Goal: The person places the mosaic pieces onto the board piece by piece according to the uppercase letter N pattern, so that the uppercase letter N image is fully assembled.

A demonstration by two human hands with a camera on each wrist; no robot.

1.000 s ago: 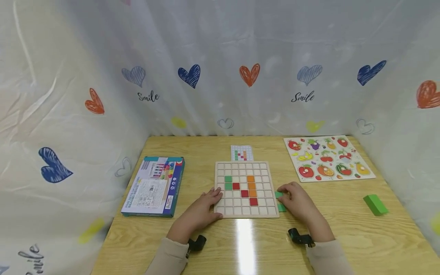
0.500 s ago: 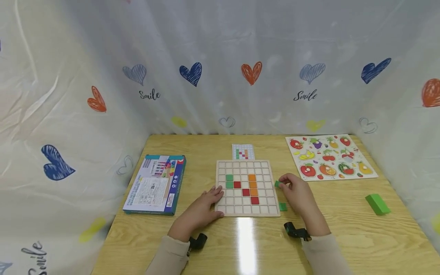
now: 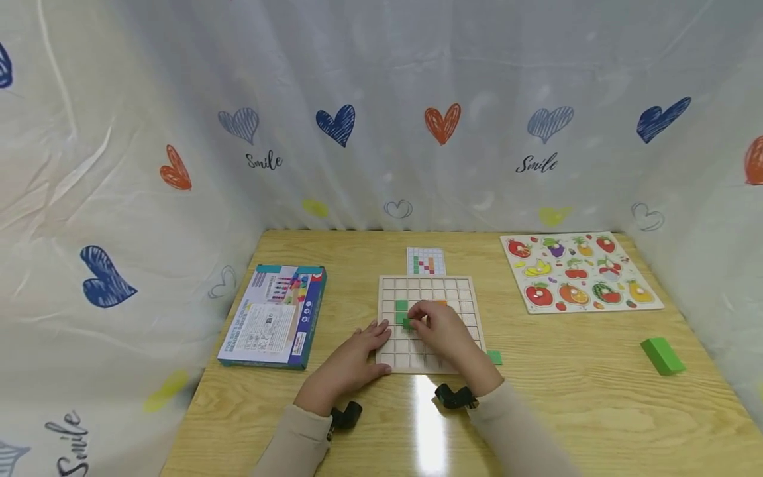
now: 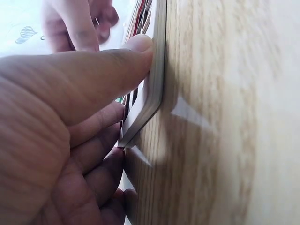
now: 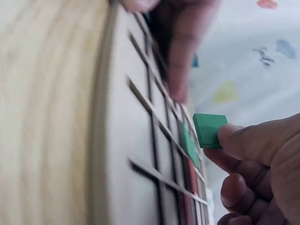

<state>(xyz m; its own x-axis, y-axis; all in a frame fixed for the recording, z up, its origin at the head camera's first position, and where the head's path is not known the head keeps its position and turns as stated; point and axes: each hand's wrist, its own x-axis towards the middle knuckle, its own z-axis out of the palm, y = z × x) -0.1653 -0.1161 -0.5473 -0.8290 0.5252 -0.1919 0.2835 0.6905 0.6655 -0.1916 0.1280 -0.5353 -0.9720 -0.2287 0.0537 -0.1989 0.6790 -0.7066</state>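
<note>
In the head view a wooden grid board [image 3: 417, 361] lies on the table. My right hand [image 3: 444, 331] is over its middle, and pinches a small green square tile [image 5: 211, 130] between thumb and fingertips, close above the grid in the right wrist view. Two green tiles [image 3: 401, 306] sit in the board's left part. An orange tile [image 3: 440, 303] peeks out behind the right hand, which hides other coloured tiles. At the board's front left corner rests my left hand [image 3: 352, 361], fingers spread along the left side. Its thumb [image 4: 139, 43] presses the front edge in the left wrist view.
Another green tile [image 3: 495, 358] lies by the board's right side. Behind the board is a pattern card [image 3: 426, 261]. A boxed toy set [image 3: 271, 318] lies left, a fruit puzzle [image 3: 581, 271] at the back right, a green block [image 3: 662, 356] far right.
My right hand has picked up one green tile from the table right of the board and carried it left over the grid. The left hand has stayed at the board's corner.
</note>
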